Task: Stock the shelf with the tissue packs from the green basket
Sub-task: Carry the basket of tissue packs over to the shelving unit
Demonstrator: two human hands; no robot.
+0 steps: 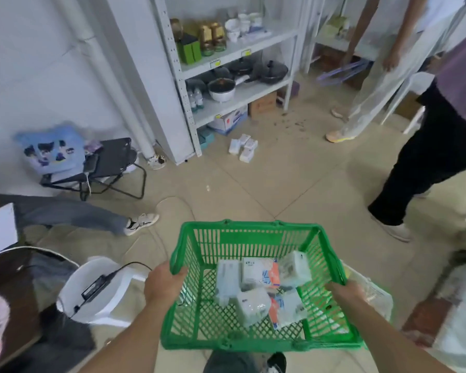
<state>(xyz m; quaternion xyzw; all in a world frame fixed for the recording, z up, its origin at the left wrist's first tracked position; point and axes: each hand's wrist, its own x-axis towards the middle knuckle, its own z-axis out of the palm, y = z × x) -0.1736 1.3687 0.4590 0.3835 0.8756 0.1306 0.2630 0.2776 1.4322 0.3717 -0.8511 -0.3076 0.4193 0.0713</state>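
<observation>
Green plastic basket (pixel 256 286), held above the floor (pixel 253 184) by both hands: the left hand (pixel 163 282) curls over its left rim, the right hand (pixel 343 290) closes on its right rim. Inside lie several tissue packs (pixel 253 305) in clear wrap, one box with blue and orange print too blurred to read. More packs (pixel 243 148) lie on the floor beside the white shelf (pixel 234 53), which carries pots and jars.

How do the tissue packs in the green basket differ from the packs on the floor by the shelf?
The tissue packs in the basket lie loose and tilted inside the green basket, held by left hand and right hand. The floor packs sit clustered on tile, untouched. Both look pale and plastic-wrapped.
</observation>
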